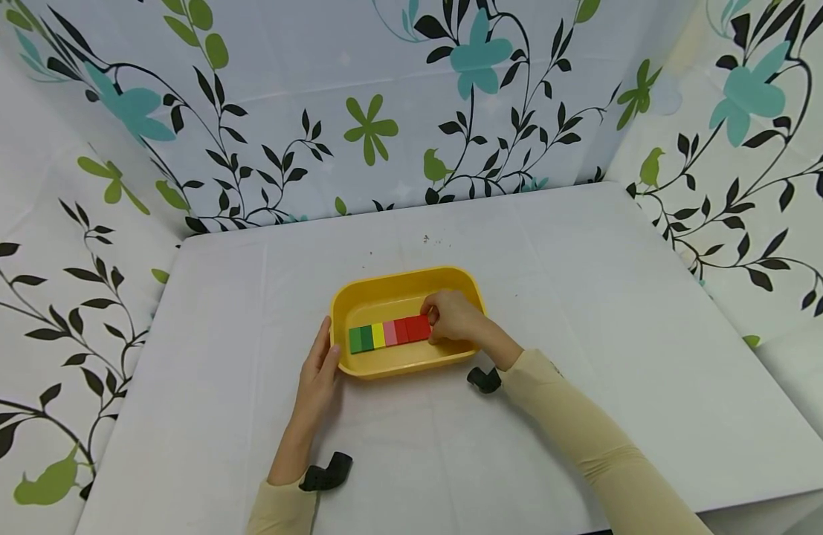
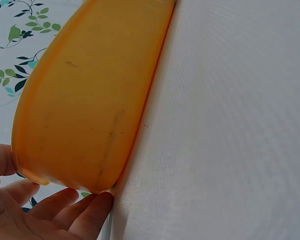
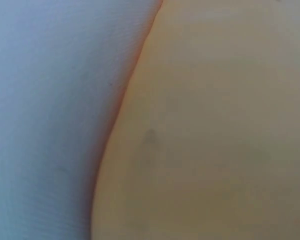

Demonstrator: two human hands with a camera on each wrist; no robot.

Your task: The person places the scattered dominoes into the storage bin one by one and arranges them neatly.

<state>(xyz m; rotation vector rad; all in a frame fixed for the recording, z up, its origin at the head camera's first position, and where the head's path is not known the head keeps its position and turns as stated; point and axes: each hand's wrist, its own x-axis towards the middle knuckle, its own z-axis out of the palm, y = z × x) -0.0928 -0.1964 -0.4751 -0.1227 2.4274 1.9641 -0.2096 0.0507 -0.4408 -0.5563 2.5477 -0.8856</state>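
Note:
A yellow tray lies on the table with a slanting row of small coloured blocks inside. From the left come green blocks, a yellow block, a pink block and red blocks. At the row's right end, my right hand pinches the last red block between thumb and fingers; part of it is hidden. My left hand rests against the tray's left end, thumb near the rim, fingers along the outer wall. Only the tray wall fills the right wrist view, blurred.
A white cloth covers the table around the tray. Small dark specks lie behind it. Curtains with a leaf pattern stand along the back and both sides. Black devices sit at both wrists.

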